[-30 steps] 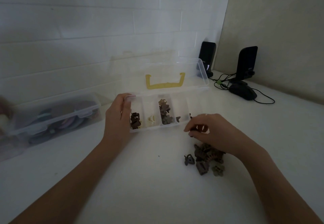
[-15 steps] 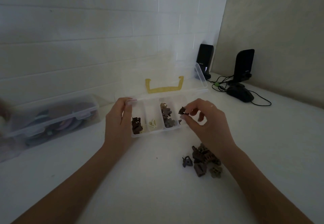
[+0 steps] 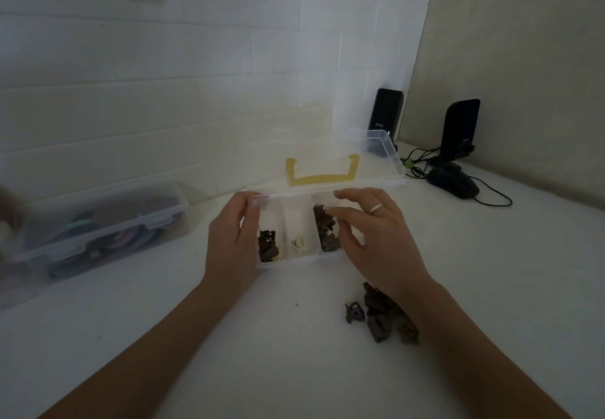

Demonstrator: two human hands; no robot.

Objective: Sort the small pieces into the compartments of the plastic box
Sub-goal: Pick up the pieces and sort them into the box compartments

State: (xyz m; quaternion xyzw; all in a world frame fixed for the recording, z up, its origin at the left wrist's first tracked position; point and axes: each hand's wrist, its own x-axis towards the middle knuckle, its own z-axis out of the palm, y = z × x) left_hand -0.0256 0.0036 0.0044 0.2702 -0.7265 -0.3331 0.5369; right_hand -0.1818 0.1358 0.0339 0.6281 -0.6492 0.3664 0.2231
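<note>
A clear plastic box (image 3: 294, 263) with an open lid (image 3: 376, 153) and a yellow handle (image 3: 322, 179) stands on the white table. My left hand (image 3: 230, 241) grips its left end. Dark brown pieces (image 3: 267, 246) lie in the leftmost compartment, cream pieces (image 3: 298, 243) in the second, grey-brown pieces (image 3: 324, 228) in the third. My right hand (image 3: 376, 238) hovers over the third compartment and hides the box's right part; its fingers are spread and I see nothing between them. A pile of loose dark pieces (image 3: 379, 317) lies on the table under my right wrist.
A shut clear container (image 3: 104, 225) with coloured things inside sits at the left against the wall. Two black speakers (image 3: 388, 117) (image 3: 458, 130), a black mouse (image 3: 455, 182) and cables stand at the back right. The tiled wall rises just behind the box.
My right hand lifted a small dark piece from the pile to the box and now spreads its fingers over the third compartment, the piece no longer visible. My left hand stayed on the box.
</note>
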